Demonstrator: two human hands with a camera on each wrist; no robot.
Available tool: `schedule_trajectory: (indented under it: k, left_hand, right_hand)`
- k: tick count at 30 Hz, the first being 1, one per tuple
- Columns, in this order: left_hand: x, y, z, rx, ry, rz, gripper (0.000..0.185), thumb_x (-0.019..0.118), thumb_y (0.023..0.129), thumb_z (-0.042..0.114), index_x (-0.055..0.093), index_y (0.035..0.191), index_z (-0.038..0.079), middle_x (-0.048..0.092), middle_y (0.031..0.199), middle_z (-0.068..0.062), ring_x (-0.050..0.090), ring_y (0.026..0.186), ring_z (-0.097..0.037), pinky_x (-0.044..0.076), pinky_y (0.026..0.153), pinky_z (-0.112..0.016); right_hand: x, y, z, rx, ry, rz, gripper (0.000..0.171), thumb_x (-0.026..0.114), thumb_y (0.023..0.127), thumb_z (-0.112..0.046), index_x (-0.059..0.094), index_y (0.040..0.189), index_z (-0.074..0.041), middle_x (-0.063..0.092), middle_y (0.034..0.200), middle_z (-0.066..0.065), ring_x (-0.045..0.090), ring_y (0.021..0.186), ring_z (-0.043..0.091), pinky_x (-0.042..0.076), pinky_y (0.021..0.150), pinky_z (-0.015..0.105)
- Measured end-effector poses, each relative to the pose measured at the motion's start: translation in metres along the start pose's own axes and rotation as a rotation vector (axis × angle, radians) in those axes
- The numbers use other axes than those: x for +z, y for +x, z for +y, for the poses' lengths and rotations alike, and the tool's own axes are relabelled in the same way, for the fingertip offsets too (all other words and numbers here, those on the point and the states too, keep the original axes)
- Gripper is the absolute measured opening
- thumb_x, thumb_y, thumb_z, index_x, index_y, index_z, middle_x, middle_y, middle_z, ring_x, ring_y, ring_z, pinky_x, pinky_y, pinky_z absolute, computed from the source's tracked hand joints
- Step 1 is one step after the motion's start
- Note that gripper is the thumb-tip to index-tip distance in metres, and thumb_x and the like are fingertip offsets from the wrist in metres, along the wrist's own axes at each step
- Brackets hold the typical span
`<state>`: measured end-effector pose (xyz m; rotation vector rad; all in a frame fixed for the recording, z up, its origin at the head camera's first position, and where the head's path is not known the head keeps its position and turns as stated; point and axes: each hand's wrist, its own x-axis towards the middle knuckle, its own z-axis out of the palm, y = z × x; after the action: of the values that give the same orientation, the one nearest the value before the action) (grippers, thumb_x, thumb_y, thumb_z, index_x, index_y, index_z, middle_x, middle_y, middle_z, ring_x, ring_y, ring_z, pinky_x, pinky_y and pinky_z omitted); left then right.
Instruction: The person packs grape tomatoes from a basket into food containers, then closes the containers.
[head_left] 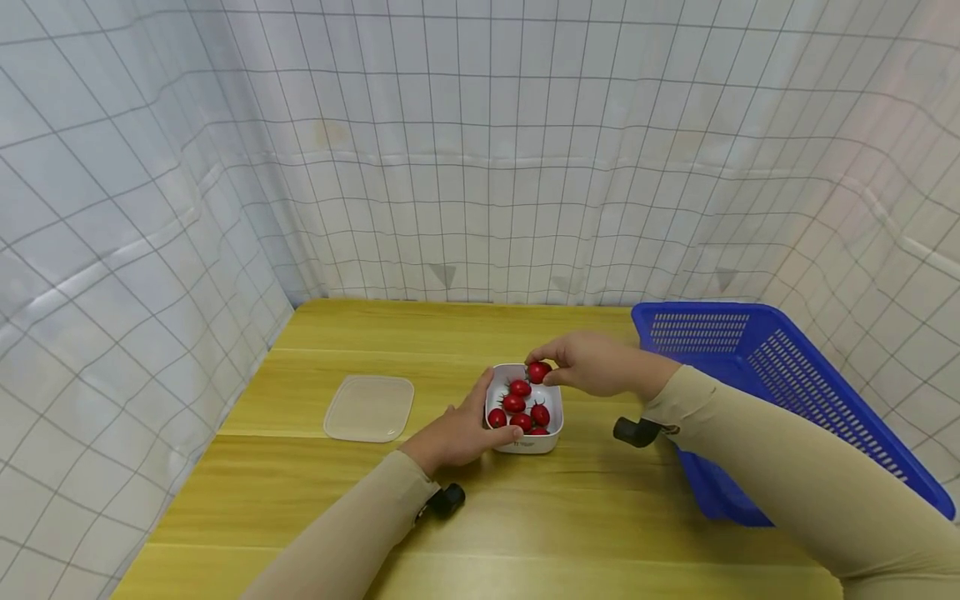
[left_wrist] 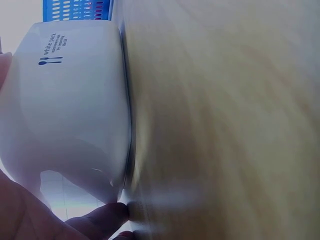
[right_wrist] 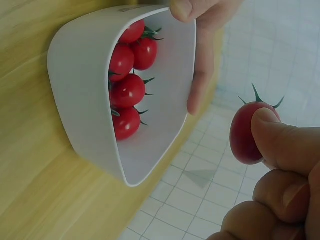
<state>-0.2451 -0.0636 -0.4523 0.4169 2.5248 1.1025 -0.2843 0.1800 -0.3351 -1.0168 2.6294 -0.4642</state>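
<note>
A white square container (head_left: 534, 445) with several cherry tomatoes (head_left: 513, 403) inside stands on the wooden table. My left hand (head_left: 459, 432) grips it from the left, thumb at the near rim and fingers along the side. Small dark lettering with a spoon and fork marks its wall (left_wrist: 75, 90) in the left wrist view. Above the far right corner, my right hand (head_left: 600, 363) pinches one cherry tomato (right_wrist: 245, 134) between thumb and fingers. Green stem leaves point up from that tomato in the right wrist view, where it appears apart from the container.
To the left, a pale, square lid (head_left: 369, 408) lies flat on the table (head_left: 300, 483). A large blue plastic basket (head_left: 738, 358) stands at the right, partly behind my right forearm. White grid-patterned curtains (head_left: 480, 167) enclose the back and sides.
</note>
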Motion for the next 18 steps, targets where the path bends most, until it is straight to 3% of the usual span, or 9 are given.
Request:
schedule_trajectory:
  k: [5, 12, 18]
  left_hand:
    - [-0.0002, -0.0014, 0.0017, -0.002, 0.009, -0.003, 0.112, 0.066, 0.095, 0.061, -0.003, 0.171, 0.018, 0.024, 0.175, -0.013, 0.038, 0.154, -0.045, 0.007, 0.130, -0.068]
    - [-0.0010, -0.0032, 0.0033, -0.013, 0.016, -0.003, 0.111, 0.066, 0.095, 0.062, -0.003, 0.171, 0.019, 0.024, 0.174, -0.014, 0.040, 0.152, -0.046, 0.008, 0.130, -0.068]
    - [-0.0019, -0.0033, 0.0037, -0.007, 0.006, -0.003, 0.111, 0.067, 0.095, 0.061, -0.003, 0.171, 0.019, 0.025, 0.174, -0.014, 0.039, 0.153, -0.046, 0.008, 0.130, -0.068]
  right_hand:
    - [0.0019, 0.0006, -0.0030, 0.009, 0.009, -0.014, 0.038, 0.067, 0.104, -0.021, 0.067, 0.141, -0.010, 0.078, 0.115, -0.005, 0.062, 0.081, 0.006, 0.054, 0.076, 0.026]
    - [0.0011, 0.0012, -0.0077, 0.025, 0.026, -0.046, 0.038, 0.066, 0.105, -0.022, 0.066, 0.143, -0.014, 0.078, 0.116, -0.003, 0.055, 0.067, 0.008, 0.050, 0.068, 0.026]
    - [0.0032, 0.0019, -0.0083, 0.025, 0.043, -0.062, 0.040, 0.066, 0.105, -0.020, 0.065, 0.145, -0.013, 0.074, 0.099, -0.003, 0.047, 0.060, 0.008, 0.045, 0.061, 0.025]
